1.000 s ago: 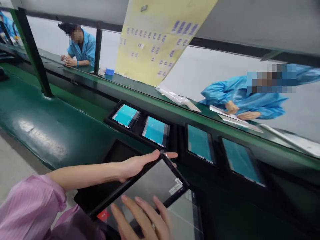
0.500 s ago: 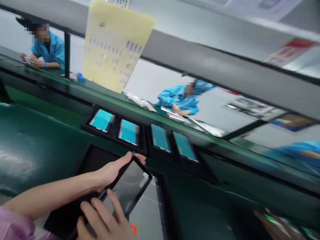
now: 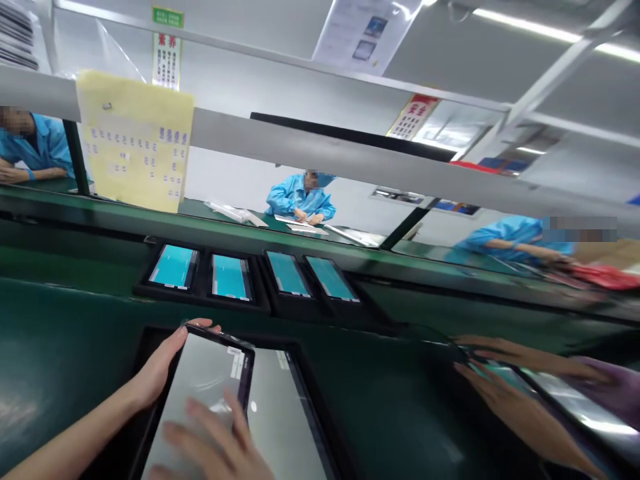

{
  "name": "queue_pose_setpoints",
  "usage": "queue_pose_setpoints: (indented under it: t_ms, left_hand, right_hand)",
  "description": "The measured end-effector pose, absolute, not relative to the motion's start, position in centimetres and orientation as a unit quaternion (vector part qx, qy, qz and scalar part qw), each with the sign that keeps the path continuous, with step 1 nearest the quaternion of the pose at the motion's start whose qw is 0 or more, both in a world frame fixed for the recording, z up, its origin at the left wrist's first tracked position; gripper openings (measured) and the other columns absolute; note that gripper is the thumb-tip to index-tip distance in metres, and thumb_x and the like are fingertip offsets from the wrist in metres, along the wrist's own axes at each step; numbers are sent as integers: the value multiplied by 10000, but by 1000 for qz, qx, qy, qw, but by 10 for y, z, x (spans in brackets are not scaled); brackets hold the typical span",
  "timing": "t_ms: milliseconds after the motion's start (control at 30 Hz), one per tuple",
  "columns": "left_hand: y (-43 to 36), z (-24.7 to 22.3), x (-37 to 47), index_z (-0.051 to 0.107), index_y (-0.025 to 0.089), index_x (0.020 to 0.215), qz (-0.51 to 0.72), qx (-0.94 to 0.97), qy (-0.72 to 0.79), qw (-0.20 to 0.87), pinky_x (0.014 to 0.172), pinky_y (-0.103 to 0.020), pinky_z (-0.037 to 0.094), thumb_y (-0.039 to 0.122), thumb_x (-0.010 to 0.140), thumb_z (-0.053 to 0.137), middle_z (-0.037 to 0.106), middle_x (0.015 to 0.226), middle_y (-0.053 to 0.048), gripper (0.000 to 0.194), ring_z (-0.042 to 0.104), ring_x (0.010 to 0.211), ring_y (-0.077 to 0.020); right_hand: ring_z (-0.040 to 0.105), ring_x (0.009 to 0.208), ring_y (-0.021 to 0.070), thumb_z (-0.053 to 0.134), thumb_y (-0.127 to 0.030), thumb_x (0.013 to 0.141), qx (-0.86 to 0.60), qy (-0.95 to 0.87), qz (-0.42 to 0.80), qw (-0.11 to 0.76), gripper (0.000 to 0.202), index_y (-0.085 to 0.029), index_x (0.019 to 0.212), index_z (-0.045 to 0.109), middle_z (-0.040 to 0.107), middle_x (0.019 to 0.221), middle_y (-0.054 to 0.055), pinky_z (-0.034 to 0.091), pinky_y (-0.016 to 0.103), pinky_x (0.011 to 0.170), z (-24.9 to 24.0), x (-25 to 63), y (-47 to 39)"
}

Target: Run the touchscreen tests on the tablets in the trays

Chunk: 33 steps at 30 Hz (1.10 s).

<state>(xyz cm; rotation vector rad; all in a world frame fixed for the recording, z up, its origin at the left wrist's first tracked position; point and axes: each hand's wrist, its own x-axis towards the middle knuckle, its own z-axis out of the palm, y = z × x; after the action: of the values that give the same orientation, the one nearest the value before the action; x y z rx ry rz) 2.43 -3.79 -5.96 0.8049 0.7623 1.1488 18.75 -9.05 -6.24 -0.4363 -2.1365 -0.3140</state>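
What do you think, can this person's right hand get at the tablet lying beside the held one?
Probably yes: the right hand seems to grip nothing, and the lying tablet is close by, uncovered on its right side, though the held tablet hides its left part.

In front of us we see a glossy green bench (image 3: 380,393). Towards its back lie 2 black trays (image 3: 203,280) side by side, holding 4 tablets (image 3: 232,277) with blue-green screens. Nearer us lies 1 more black tray (image 3: 317,403) with 1 grey-screened tablet (image 3: 280,413) in it.
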Motion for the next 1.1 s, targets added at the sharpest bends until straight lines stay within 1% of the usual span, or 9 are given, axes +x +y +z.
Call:
queue_pose_setpoints:
  t_ms: [67, 133, 233, 333, 433, 567, 733, 900, 1100]
  left_hand:
    - [-37, -61, 15, 576, 195, 1207, 506, 413, 401, 642, 991, -405, 433, 586, 795, 640, 572, 1316, -108, 572, 547, 1181, -338]
    - [-37, -63, 8, 571, 193, 1217, 503, 430, 433, 612, 954, -382, 457, 543, 809, 637, 570, 1321, -104, 541, 555, 1171, -332]
    - [-36, -69, 1, 577, 187, 1218, 513, 421, 438, 606, 923, -349, 478, 495, 829, 622, 572, 1319, -101, 498, 564, 1167, -317]
    - [-33, -77, -1, 614, 178, 1169, 525, 399, 433, 614, 909, -343, 493, 497, 812, 633, 586, 1301, -107, 479, 578, 1150, -322]
    - [-33, -77, 1, 649, 183, 1094, 551, 329, 416, 644, 906, -361, 511, 521, 790, 639, 611, 1266, -103, 454, 574, 1160, -330]
    - [-33, -66, -1, 664, 197, 1075, 617, 196, 438, 624, 851, -326, 545, 530, 833, 589, 608, 1278, -68, 418, 596, 1134, -290]
    - [-28, -46, -8, 640, 190, 1161, 709, 200, 471, 486, 874, -243, 519, 519, 864, 571, 619, 1262, -52, 449, 587, 1147, -225]
    - [-26, -22, 7, 643, 203, 1187, 733, 293, 535, 302, 876, -248, 493, 575, 911, 472, 634, 1230, -58, 494, 599, 1108, -220]
    - [-27, -5, 33, 606, 234, 1248, 702, 407, 533, 240, 788, -223, 497, 546, 961, 381, 633, 1207, -47, 480, 617, 1010, -188]
  right_hand:
    - [446, 1313, 184, 477, -338, 950, -228, -878, -103, 409, 239, -272, 1101, 650, 669, 1152, -19, 115, 448, 1204, -66, 219, -78]
    - [455, 1316, 228, 455, -219, 933, -299, -884, -74, 351, 271, -224, 1166, 594, 642, 1215, 47, 221, 527, 1168, -77, 250, -65]
    - [525, 1255, 279, 429, -168, 935, -390, -862, -25, 322, 170, -219, 1044, 549, 646, 1200, 82, 404, 632, 1028, -96, 280, -47]
    - [530, 1253, 285, 395, -153, 943, -409, -847, 19, 340, 131, -222, 970, 503, 660, 1178, 81, 412, 665, 1003, -105, 284, -35]
    - [524, 1262, 256, 400, -187, 964, -405, -813, 86, 408, 214, -219, 1160, 480, 612, 1268, 102, 442, 562, 1035, -105, 271, -33]
    - [591, 1185, 194, 344, -257, 1014, -453, -731, 235, 454, 399, -240, 1411, 314, 559, 1338, 112, 578, 311, 885, -113, 247, -46]
    - [389, 1368, 267, 404, -220, 973, -450, -770, 188, 412, 571, -207, 1503, 191, 381, 1494, 126, 523, 401, 993, -120, 223, -68]
    - [216, 1431, 356, 433, -247, 950, -409, -826, 104, 373, 660, -170, 1525, 120, 335, 1521, 143, 472, 590, 997, -101, 196, -66]
    - [167, 1422, 394, 591, -334, 839, -373, -872, 108, 299, 970, -90, 1526, -50, 220, 1547, 189, 424, 630, 1026, -82, 176, -72]
